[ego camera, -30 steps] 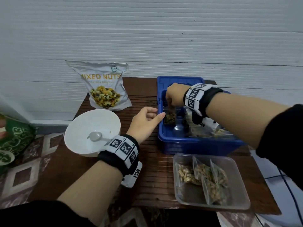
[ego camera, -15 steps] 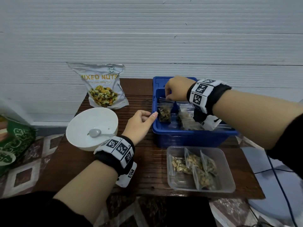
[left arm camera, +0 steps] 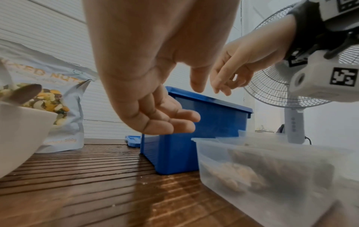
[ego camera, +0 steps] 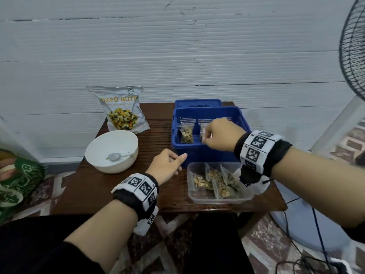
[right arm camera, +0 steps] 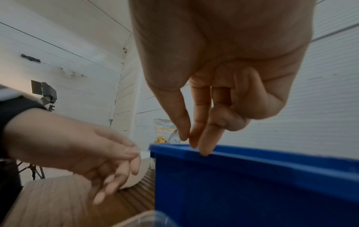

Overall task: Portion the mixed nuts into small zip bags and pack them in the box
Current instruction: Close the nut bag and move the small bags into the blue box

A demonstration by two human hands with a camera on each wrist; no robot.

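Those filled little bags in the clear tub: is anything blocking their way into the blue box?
Nothing visible does. The filled bags stand in the clear tub, which has no lid and sits right before the blue box. The box is open, its lid lying behind it. Only the right hand hovers over its near rim.

On the desk, the bag of mixed nuts stands at the back left against the wall, with the bowl in front of it and a spoon lying inside. To the right sits the box, holding upright zip bags; its lid lies behind it. Before the box rests a tray containing more filled bags. A fan stands off the desk's right side.
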